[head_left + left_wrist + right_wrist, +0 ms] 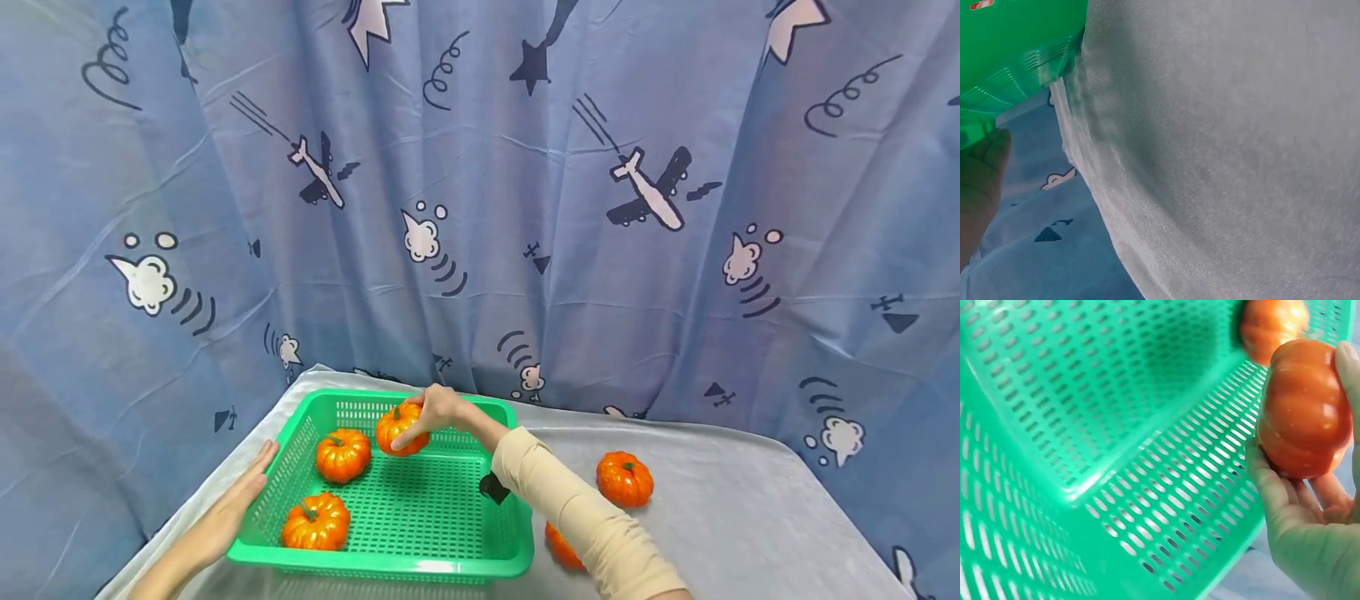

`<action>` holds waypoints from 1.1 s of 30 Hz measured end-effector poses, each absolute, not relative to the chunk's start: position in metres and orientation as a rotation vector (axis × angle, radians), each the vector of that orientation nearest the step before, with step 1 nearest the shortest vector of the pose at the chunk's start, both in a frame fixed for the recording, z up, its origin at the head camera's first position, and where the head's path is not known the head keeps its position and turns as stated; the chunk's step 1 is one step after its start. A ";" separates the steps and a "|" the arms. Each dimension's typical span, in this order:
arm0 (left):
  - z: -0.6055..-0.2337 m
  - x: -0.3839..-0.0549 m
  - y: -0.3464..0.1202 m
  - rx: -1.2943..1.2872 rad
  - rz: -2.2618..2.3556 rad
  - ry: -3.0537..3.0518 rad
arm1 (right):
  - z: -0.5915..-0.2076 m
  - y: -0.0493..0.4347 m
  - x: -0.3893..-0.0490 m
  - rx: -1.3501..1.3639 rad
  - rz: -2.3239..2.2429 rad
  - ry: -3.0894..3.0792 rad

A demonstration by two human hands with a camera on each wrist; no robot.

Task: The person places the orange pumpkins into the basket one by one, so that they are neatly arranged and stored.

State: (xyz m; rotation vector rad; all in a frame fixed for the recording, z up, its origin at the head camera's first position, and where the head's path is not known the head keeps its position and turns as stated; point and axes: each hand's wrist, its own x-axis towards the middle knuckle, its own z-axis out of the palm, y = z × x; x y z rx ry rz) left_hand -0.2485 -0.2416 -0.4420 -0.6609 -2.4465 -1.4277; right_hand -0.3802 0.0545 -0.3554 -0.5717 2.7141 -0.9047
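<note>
My right hand (438,410) grips a small orange pumpkin (400,427) over the back part of a green plastic basket (382,567). In the right wrist view the fingers and thumb curl round this pumpkin (1307,406). Two more pumpkins lie in the basket on its left side, one at the back left (342,456) and one at the front left (317,522). My left hand (228,508) touches the basket's left rim with fingers extended. The left wrist view catches only part of that hand (982,175), against the basket's edge (1029,69).
Right of the basket, one pumpkin (625,480) lies on the grey-white tablecloth (735,517). Another pumpkin (562,547) is partly hidden behind my right sleeve (577,508). A blue curtain (480,208) with printed planes hangs behind the table.
</note>
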 end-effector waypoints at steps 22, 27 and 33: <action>-0.441 -0.247 -0.236 -0.682 -1.378 -2.426 | -0.393 0.071 -0.367 -0.532 -0.536 2.787; -0.437 -0.248 -0.237 -0.687 -1.387 -2.429 | -0.391 0.066 -0.370 -0.534 -0.176 2.860; -0.436 -0.248 -0.237 -0.700 -1.393 -2.425 | -0.392 0.059 -0.369 -0.480 0.045 2.874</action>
